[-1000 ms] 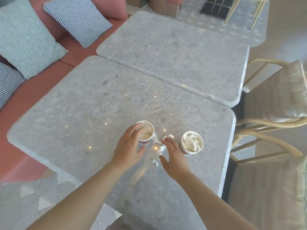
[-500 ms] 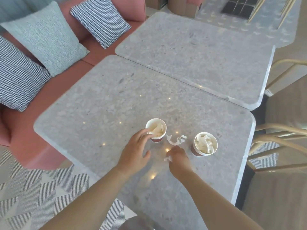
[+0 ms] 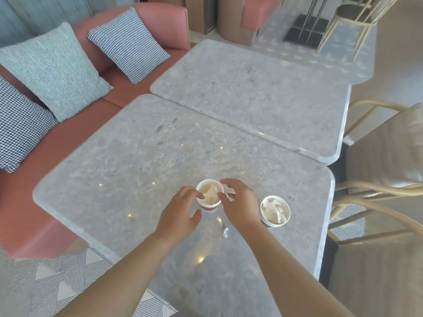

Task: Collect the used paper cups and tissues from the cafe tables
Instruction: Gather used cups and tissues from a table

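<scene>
Right hand (image 3: 238, 204) has come up off the worktop (image 3: 137, 161) to the left cup (image 3: 209, 195), grip half-open, apparently dropping tissue in. Left hand (image 3: 180, 213) steadies that cup, fingers loose. One scrap (image 3: 225, 232) remains; right cup (image 3: 275, 211) stuffed.

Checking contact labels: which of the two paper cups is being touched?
The left cup, between the left hand and right hand. The right cup stands untouched beside the right wrist.

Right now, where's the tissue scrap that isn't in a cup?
In the head view, the tissue scrap lies on the near table, between the two forearms, just toward the camera from the left paper cup.
</scene>
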The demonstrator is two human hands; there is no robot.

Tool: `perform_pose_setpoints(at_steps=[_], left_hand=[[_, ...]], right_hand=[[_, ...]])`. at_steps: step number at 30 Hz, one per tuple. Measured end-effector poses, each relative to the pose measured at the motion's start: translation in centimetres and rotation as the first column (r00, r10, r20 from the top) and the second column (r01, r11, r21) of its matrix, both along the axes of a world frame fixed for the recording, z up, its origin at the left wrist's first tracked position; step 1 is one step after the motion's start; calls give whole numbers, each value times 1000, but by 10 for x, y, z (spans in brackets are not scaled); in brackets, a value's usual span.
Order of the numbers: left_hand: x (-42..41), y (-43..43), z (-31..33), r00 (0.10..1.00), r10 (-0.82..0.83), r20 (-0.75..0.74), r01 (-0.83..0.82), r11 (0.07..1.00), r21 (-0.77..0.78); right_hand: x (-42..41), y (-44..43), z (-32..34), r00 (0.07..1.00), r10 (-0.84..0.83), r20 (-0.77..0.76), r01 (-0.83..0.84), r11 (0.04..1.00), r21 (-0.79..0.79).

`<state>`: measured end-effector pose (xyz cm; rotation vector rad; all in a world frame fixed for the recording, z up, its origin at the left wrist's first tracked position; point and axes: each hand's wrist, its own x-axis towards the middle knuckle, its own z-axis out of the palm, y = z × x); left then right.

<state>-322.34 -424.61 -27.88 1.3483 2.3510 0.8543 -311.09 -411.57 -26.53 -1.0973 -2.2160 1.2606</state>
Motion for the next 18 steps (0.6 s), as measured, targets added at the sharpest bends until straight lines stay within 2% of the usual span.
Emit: perform_pose_setpoints(at_steps=[3,7,9,13,18], left_hand=[[9,8,1,999,-10,34,10,1000,15],[32,28,3,996,-16,91,12,999,40],[43,37,3,990,-39,133,36,999,29],[60,50,-4,990,-93,102,96,995,-25],[73,74,-17,988,-120,97,130,986,-103]], right_hand=[[25,15,-3,998,-28,60,22,996,92],[62,39,-6,967,33,252,-105,954,279],[76,47,-8,943,62,326,-159,947,281],[92,53,-15,870,103,483,-261,926,273],[96,56,-25,869,166,467,-309,918,249]])
